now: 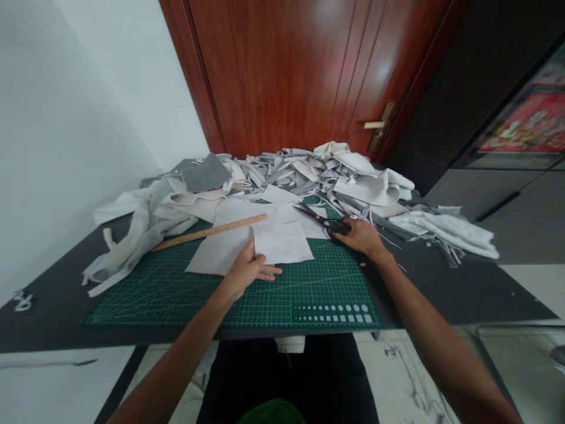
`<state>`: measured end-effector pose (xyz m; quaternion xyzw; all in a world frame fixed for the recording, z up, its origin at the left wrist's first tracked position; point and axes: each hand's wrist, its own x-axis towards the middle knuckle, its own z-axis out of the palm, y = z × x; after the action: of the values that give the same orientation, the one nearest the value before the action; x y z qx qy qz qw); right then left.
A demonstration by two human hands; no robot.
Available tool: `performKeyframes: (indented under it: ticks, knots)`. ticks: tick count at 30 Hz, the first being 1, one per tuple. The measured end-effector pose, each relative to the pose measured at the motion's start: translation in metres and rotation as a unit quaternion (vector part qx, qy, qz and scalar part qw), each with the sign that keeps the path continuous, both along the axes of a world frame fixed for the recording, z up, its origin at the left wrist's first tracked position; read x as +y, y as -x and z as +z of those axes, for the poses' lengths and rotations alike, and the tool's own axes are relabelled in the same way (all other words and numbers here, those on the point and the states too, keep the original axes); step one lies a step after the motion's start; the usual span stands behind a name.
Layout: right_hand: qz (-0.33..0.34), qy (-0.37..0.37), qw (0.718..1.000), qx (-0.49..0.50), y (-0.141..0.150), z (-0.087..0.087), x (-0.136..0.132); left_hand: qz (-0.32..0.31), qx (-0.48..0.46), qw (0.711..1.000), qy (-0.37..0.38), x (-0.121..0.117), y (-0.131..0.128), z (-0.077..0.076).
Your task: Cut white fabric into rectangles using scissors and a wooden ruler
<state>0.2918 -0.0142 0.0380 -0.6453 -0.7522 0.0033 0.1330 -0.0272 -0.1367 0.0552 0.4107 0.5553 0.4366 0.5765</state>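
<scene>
My left hand (249,267) pinches the lower left corner of a white rectangular fabric piece (285,242), thumb on top and fingers under it. That piece lies partly over a larger white fabric sheet (216,253) on the green cutting mat (326,285). At the mat's right edge my right hand (356,235) is closed around the handles of black scissors (324,221). The blades point up and left, over the white fabric. A wooden ruler (212,231) lies slanted across the sheet, left of the smaller piece.
Grey and white fabric scraps (286,168) are heaped along the back of the dark table (463,288). More crumpled cloth (145,218) lies at left, and a white bundle (445,227) at right. A wooden door (286,76) stands behind.
</scene>
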Motion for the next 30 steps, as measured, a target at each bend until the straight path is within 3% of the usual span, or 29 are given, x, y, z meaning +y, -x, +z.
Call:
performKeyframes:
  ticks: [9,12,14,17,19,22,24,30]
  knots:
    - [0.005,0.002,1.000,-0.006,-0.002,0.003,-0.001,-0.178,0.070,0.980,0.061,-0.044,-0.026,-0.005]
    - [0.011,0.007,1.000,-0.008,-0.001,0.006,-0.004,-0.184,0.187,0.963,0.056,-0.054,-0.023,0.002]
    - [0.017,0.006,1.000,-0.007,0.000,0.007,-0.006,-0.159,0.334,0.929,0.003,-0.057,-0.019,0.013]
    - [0.020,-0.001,1.000,-0.002,0.003,0.010,-0.009,-0.102,0.546,0.826,-0.092,-0.055,-0.017,0.028]
    - [0.013,-0.004,1.000,-0.003,0.006,0.012,-0.012,-0.094,0.607,0.771,-0.170,-0.049,-0.019,0.028]
    - [0.005,-0.004,1.000,-0.011,0.010,0.016,-0.015,-0.146,0.592,0.725,-0.321,-0.037,-0.025,0.014]
    - [0.004,-0.003,1.000,-0.019,0.012,0.018,-0.018,-0.187,0.564,0.710,-0.377,-0.032,-0.027,0.001]
    - [0.000,-0.012,1.000,-0.023,0.021,0.017,-0.023,-0.274,0.511,0.734,-0.355,-0.027,-0.023,-0.027]
